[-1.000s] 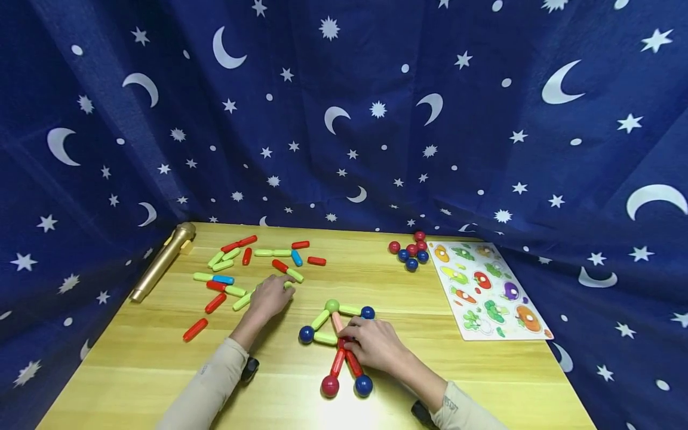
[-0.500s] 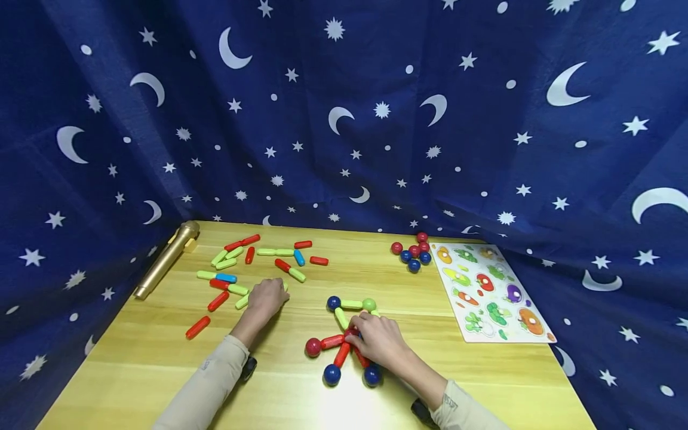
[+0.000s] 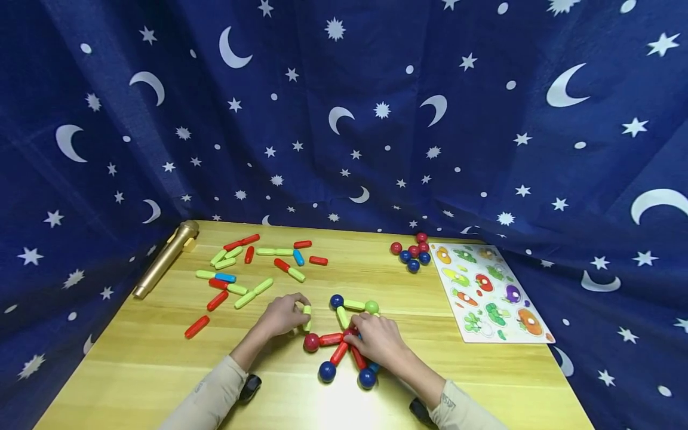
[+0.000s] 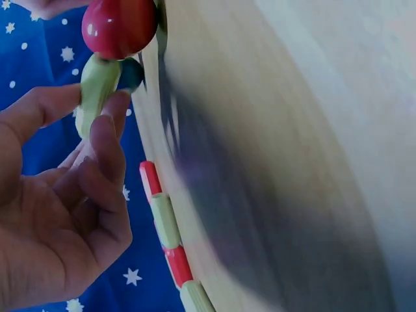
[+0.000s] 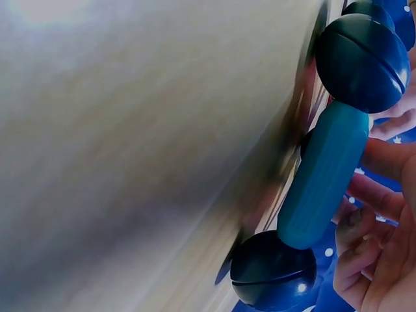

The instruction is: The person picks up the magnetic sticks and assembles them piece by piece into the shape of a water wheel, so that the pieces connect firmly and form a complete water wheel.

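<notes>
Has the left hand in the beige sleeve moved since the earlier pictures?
Yes. In the head view, the left hand moved toward the picture's right, away from the long gold microphone.

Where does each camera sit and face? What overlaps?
Head: head-worn, facing forward and down at the wooden table; left hand, right hand, beige sleeves show.
Left wrist: worn there, facing that hand pinching a light-green plastic rod.
Right wrist: worn there, facing a blue plastic rod; right hand partly shows.
Head and left wrist share the light-green rod.
</notes>
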Demonstrator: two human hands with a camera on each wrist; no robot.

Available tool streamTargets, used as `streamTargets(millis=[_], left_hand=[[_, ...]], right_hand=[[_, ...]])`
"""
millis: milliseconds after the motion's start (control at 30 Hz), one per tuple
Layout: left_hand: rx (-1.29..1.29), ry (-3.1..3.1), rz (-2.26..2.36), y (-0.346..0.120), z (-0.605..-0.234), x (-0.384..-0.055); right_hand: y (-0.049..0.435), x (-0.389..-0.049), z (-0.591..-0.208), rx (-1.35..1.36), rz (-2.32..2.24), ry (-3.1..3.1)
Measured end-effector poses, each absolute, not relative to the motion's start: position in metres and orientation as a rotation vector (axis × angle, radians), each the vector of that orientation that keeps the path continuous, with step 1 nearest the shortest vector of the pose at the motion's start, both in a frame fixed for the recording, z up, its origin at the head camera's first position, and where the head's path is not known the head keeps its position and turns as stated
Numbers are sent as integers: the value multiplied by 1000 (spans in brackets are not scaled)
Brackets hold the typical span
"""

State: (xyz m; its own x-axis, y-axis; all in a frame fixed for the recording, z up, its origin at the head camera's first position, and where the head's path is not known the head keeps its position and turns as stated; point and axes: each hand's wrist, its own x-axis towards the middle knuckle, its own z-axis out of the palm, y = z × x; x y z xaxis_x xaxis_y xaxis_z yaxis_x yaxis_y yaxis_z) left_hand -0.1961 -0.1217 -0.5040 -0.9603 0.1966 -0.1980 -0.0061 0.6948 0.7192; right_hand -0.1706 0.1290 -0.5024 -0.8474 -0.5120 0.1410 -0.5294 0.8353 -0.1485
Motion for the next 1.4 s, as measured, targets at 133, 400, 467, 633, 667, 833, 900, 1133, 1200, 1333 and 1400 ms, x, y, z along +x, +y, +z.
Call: streamTargets(millis=[133, 400, 467, 633, 667, 833, 900, 1133, 1200, 1333, 1400], left_hand=[[179, 2606, 1120, -115, -504, -195], [189, 2591, 1049, -105, -513, -206], [185, 2615, 1029, -103, -515, -209], [200, 2688, 1006, -98, -516, -214], [203, 2694, 1008, -97, -515, -215], [222, 2694, 1046, -98, -517, -213], [258, 2668, 1105, -101, -518, -212], [280, 2596, 1286, -130, -512, -212], [180, 2640, 1310, -148, -508, -213], [-5, 2823, 1202, -185, -502, -216], [-36, 2921, 1083, -195, -500, -220]], right_hand=[[130, -170, -501, 831, 280, -2916], [128, -169, -502, 932, 281, -2893], [127, -169, -501, 957, 291, -2886], [127, -168, -503, 1007, 323, -2847], [127, -167, -504, 1008, 330, -2842], [126, -166, -505, 982, 359, -2870], [127, -166, -505, 975, 373, -2879], [129, -168, -503, 967, 382, -2878], [129, -167, -502, 960, 385, -2879], [129, -166, -502, 949, 380, -2878], [130, -165, -503, 938, 363, -2874]])
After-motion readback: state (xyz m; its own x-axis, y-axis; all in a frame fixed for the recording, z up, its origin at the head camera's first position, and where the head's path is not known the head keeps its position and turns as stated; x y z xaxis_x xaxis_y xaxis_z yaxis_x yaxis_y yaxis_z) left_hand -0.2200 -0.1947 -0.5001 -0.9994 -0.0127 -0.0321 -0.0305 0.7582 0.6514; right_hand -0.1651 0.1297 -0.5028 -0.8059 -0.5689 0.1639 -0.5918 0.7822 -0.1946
